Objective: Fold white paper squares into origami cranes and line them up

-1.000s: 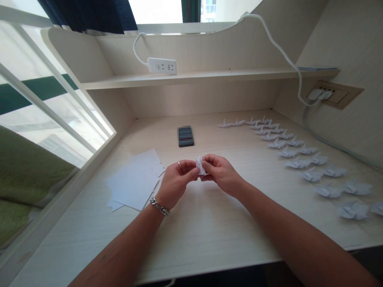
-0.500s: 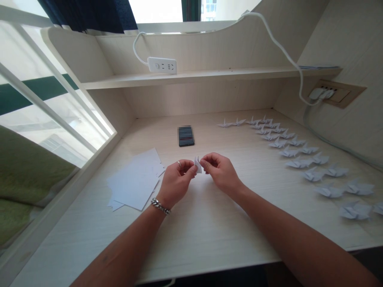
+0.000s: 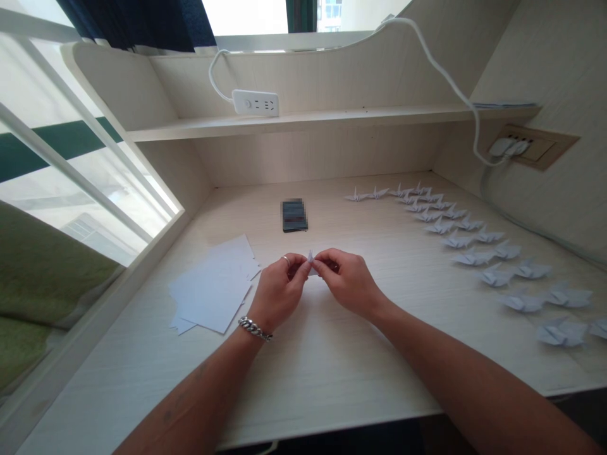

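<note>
We see only tip of folded paper (image 3: 310, 256); rest hidden inside pinch of left hand (image 3: 279, 291) and right hand (image 3: 348, 282). Phone (image 3: 294, 215) blurred, face unreadable. Far-right paper crane (image 3: 598, 328) cut off by frame edge.

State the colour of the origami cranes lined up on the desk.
The origami cranes are plain, pale bluish white, shown best in the head view.

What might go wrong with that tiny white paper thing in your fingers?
The tiny white folded paper, pinched between the left hand and right hand, might crumple or tear if squeezed too hard. The silver chain bracelet on the left wrist might catch the loose white paper sheets lying close by.
</note>
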Tool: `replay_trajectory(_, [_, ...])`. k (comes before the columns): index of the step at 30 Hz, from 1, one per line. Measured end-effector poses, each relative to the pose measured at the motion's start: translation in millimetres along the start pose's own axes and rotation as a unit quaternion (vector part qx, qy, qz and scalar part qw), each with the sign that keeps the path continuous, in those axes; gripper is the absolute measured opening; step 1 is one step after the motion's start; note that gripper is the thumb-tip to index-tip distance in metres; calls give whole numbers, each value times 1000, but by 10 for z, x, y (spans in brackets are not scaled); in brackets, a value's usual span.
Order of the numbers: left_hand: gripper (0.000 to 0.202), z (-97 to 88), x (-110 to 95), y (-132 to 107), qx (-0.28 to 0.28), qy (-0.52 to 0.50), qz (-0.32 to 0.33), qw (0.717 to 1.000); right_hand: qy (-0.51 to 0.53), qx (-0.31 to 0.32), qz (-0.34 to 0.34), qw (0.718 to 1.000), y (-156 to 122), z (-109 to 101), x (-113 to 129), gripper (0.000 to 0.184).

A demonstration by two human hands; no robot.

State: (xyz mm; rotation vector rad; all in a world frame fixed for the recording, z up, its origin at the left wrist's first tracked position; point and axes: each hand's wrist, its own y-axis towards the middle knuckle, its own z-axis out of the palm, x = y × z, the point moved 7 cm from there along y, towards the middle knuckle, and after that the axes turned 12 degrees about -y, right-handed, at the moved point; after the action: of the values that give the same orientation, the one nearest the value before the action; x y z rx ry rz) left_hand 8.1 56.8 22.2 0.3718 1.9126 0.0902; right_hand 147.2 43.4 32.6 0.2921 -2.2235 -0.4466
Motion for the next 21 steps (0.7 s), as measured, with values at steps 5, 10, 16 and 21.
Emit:
replay_trajectory(5, [21, -8, -98, -9, 1, 44, 15, 999, -7, 7, 11, 1000, -5, 16, -13, 16])
replay_trajectory(10, [17, 20, -149, -16, 15, 83, 30, 996, -37, 22, 15, 999, -5, 35, -33, 14])
replay_trajectory(16, [15, 40, -168, -24, 28, 109, 45, 993, -41, 37, 19, 998, 3, 41, -40, 16])
replay_trajectory(21, [16, 54, -177, -24, 44, 120, 49, 991, -61, 61, 16, 996, 6, 75, -58, 17])
